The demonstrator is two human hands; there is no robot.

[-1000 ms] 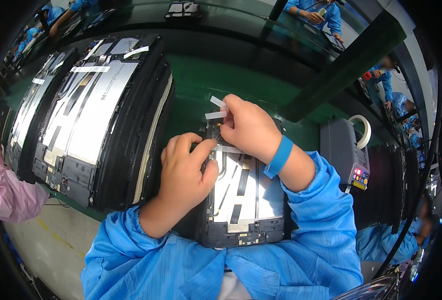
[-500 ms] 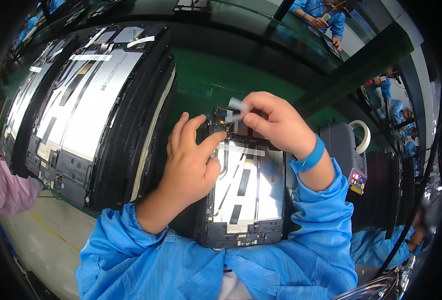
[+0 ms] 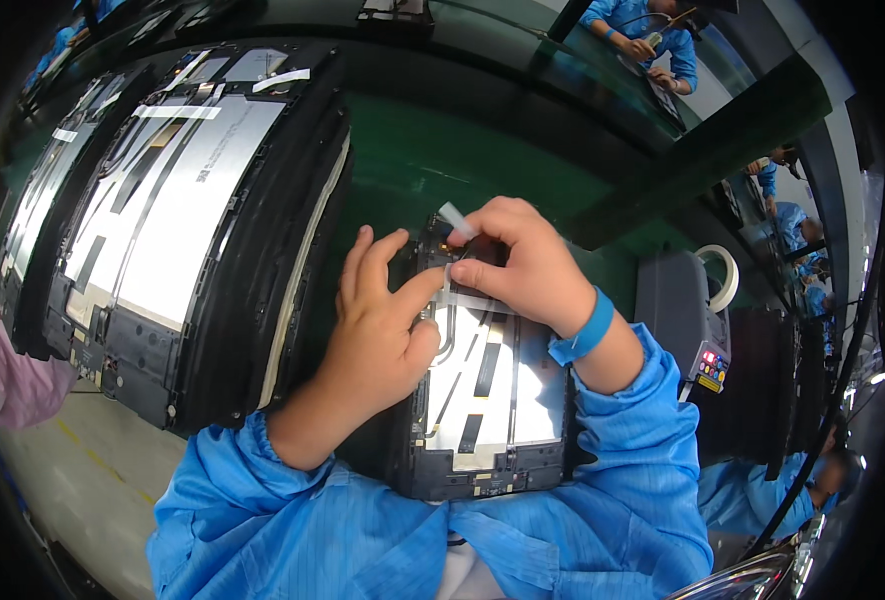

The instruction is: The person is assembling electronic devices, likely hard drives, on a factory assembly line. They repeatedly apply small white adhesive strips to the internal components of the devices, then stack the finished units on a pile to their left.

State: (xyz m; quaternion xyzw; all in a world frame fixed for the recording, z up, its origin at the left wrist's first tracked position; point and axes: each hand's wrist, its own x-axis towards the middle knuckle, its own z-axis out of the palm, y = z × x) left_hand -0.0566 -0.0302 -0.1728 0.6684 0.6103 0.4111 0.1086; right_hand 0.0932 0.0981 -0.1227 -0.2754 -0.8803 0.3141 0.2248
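An opened tablet [image 3: 525, 385], its inside silver and black with several dark strips, lies in front of me. My left hand [image 3: 371, 325] rests at its upper left edge, fingers spread. The index fingertip presses near a thin pale piece by the cables, and the other fingers reach past the edge. Above the tablet's upper end, my right hand [image 3: 523, 262] pinches a translucent strip of tape [image 3: 454, 218], whose free end sticks up past the fingers. The right thumb almost meets the left index finger. Behind the right hand, the upper parts of the tablet are mostly hidden.
Stacked opened tablets [image 3: 178, 200] stand at the left, with another stack [image 3: 48, 215] beyond. A grey tape dispenser [image 3: 678, 300] with a pale tape roll [image 3: 728, 275] stands at the right. A dark beam [image 3: 703, 150] slants across the upper right. Other people in blue work nearby.
My right hand has moved left and slightly down with the tape strip, bringing its thumb close to the left index finger. My left hand has hardly moved.
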